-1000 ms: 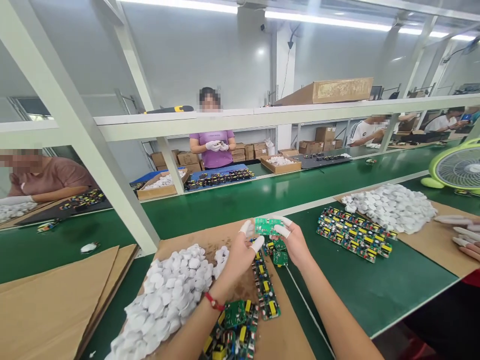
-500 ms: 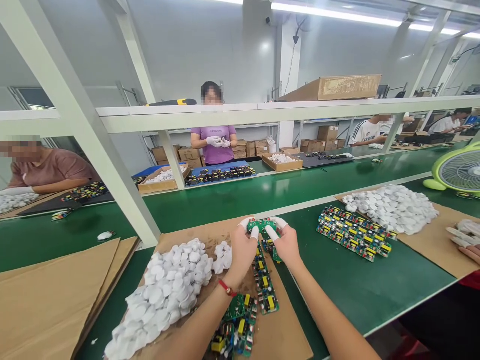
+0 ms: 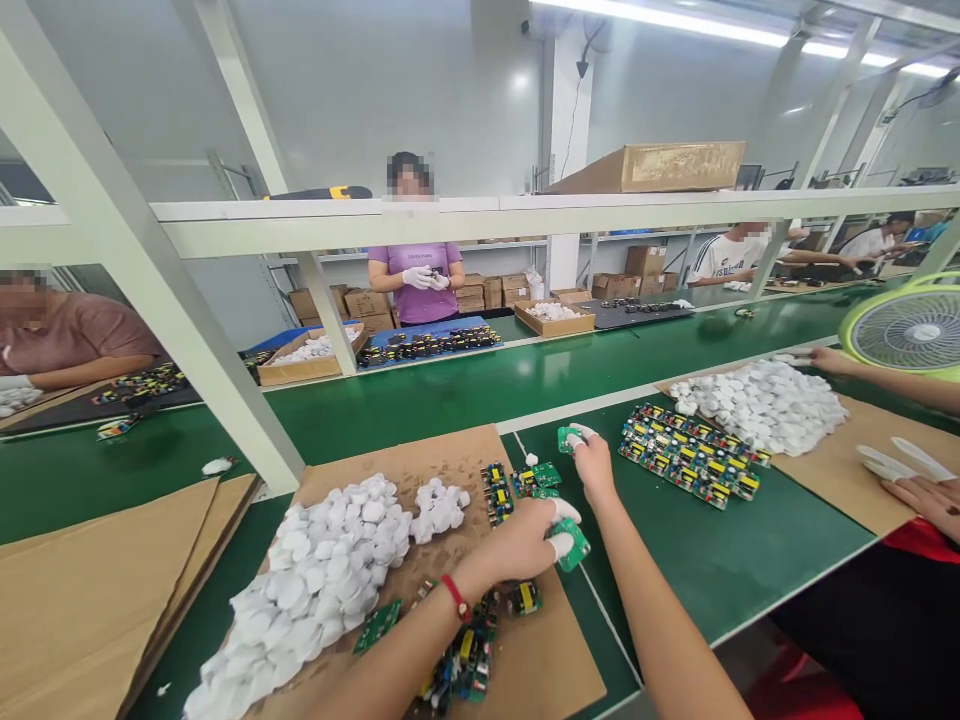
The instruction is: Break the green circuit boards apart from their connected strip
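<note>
While apart, each hand (image 3: pixel 525 540) grips boards (image 3: pixel 571 543).

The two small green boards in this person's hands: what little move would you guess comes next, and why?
Probably setting down the board in the right hand, which is stretched out over the green belt. The left hand grips another board above the cardboard, apart from it.

White plastic caps (image 3: pixel 315 580) heaped on cardboard (image 3: pixel 420 460); a green fan (image 3: pixel 904 328) beside the green conveyor (image 3: pixel 465 395); a person in purple (image 3: pixel 417 275) stands behind boxed parts (image 3: pixel 551 318).
</note>
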### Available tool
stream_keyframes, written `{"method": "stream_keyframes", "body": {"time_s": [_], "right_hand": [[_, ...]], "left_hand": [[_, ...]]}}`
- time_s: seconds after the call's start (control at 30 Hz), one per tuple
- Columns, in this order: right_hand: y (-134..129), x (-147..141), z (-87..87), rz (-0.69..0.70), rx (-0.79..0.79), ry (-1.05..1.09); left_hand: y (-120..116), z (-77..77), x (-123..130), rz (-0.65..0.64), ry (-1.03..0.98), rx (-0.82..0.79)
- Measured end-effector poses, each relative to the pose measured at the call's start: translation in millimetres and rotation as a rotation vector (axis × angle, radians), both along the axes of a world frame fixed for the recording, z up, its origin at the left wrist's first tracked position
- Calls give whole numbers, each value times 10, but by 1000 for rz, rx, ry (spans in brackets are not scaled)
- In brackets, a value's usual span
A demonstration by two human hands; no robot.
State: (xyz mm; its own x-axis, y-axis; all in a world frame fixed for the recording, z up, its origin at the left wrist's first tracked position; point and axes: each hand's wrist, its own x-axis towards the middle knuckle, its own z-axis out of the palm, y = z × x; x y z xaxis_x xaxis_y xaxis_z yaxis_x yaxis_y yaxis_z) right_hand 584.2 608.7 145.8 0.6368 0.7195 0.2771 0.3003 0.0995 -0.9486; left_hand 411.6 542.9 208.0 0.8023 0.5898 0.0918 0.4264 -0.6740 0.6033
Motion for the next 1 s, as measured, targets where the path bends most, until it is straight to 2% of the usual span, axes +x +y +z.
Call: {"method": "stream_keyframes", "body": {"time_s": [0.13, 0.23, 0.4, 0.47, 0.57, 0.67, 0.8, 0.9, 1.0], "right_hand": [[-16, -40, -58, -13, -196, -101], [-42, -76, -51, -48, -233, -186], [2, -55, -66, -47, -162, -217], [28, -39, -81, -39, -121, -203], [34, -39, -79, -32, -63, -178], [2, -57, -39, -24, -14, -136], [-43, -102, 42, 8, 35, -28], [-65, -203, 109, 118, 61, 85], [-109, -372, 185, 348, 96, 195]], "left_hand": [[-138, -53, 25, 52, 168, 208], [-222, -12, -42, 145, 241, 304], [-401, 62, -280, 180, 423, 256], [-460, 22, -342, 165, 485, 213], [-494, -63, -381, 130, 466, 200], [-446, -57, -416, 136, 306, 159], [-239, 152, -575, 218, -139, -25], [-25, 321, -794, 396, -495, -364], [140, 389, -1027, 367, -892, -684]]}}
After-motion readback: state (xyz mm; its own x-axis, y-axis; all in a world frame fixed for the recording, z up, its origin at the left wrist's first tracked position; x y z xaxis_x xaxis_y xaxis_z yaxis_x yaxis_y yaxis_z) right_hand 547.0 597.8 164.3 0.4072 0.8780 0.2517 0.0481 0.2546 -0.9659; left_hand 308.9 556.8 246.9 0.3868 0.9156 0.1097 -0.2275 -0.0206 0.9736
